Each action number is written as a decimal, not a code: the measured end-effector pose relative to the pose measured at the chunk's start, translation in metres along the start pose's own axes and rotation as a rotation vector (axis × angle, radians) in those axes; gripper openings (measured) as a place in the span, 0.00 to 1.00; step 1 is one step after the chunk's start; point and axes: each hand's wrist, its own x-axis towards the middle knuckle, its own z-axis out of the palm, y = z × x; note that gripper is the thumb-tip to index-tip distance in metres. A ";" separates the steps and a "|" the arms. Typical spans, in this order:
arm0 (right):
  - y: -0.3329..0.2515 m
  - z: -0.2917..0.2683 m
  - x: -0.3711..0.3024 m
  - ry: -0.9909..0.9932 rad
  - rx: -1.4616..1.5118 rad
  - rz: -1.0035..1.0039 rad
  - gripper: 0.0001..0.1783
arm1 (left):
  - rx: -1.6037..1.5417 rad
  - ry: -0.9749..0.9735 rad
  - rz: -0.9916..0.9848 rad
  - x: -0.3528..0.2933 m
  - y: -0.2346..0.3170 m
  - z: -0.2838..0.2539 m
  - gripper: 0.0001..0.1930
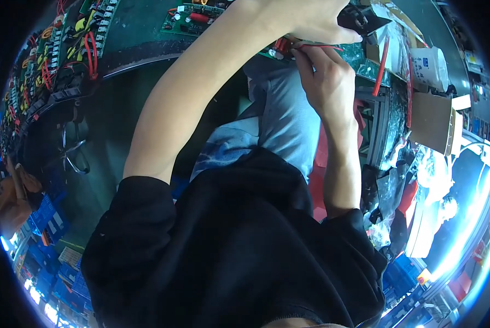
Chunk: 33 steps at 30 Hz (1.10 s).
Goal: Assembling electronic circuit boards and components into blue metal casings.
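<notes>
wire (322, 46), thin and red, lies by the desk's (138, 35) near edge; our right hand (328, 74), fingertips together, seems to pinch it. our left hand's (324, 23) hold we cannot tell. tugging hard could tear it.

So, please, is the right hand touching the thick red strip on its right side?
Apart. The head view shows it: the right hand is left of the thick red strip, with green surface visible between them.
</notes>
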 end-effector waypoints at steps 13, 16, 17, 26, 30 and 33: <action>-0.008 -0.004 -0.066 0.130 0.452 0.349 0.14 | 0.021 0.032 0.006 -0.013 -0.005 0.021 0.31; -0.004 -0.025 -0.109 0.619 0.970 1.029 0.10 | 0.012 0.194 0.142 -0.020 -0.007 0.029 0.29; 0.002 -0.036 -0.127 0.802 1.006 1.101 0.10 | -0.004 0.181 0.137 -0.018 -0.002 0.025 0.29; 0.101 -0.124 -0.165 0.129 -0.872 1.028 0.27 | -0.021 0.059 0.034 -0.013 0.002 0.014 0.30; 0.121 -0.128 -0.190 0.090 -0.879 1.146 0.30 | -0.005 0.062 0.071 -0.012 0.004 0.013 0.31; 0.100 -0.137 -0.199 0.311 -0.689 1.087 0.23 | -0.075 0.026 0.025 -0.006 0.020 0.007 0.32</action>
